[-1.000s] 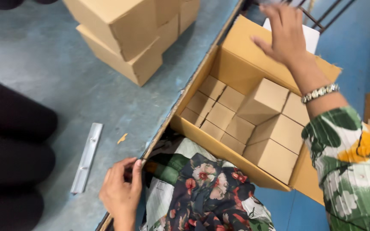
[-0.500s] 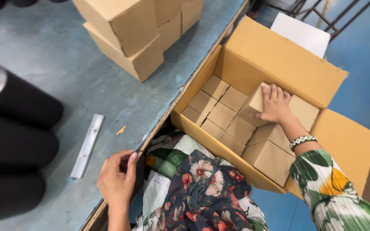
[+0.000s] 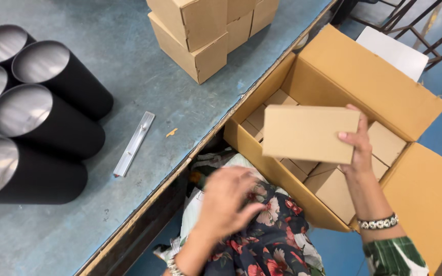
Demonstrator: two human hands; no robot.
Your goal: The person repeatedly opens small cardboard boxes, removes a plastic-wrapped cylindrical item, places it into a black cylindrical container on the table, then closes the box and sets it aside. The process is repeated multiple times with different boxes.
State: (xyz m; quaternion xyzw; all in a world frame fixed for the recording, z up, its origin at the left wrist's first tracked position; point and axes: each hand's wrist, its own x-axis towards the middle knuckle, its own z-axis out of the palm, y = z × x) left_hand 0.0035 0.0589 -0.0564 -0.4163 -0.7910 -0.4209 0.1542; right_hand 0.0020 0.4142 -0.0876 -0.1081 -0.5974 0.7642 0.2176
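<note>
Right hand (image 3: 358,148) was the busy one: you had a small flat brown box (image 3: 310,134) pinched by its right end, thumb on the near side and fingers wrapped over the far edge, so it hung level in the air right above the big open carton (image 3: 384,97). Gripping it at one end like that left the rest of the box free, which I'd guess made it easier to lift clear of the others. That carton sat on the floor just beside the table edge (image 3: 200,153), flaps folded out, with more little boxes (image 3: 384,144) of the same kind packed inside in tight rows, so the one you held looked like one of that batch. Your left hand (image 3: 228,197) was lower down over your flowered lap, blurred, fingers loosely spread and holding nothing as far as I could tell. Up on the grey-blue table there was a stack of bigger cardboard boxes (image 3: 200,36) at the far side, a bunch of black cylinders (image 3: 47,122) lying on their sides at the left, and a thin metal strip (image 3: 134,143) well apart from both.
</note>
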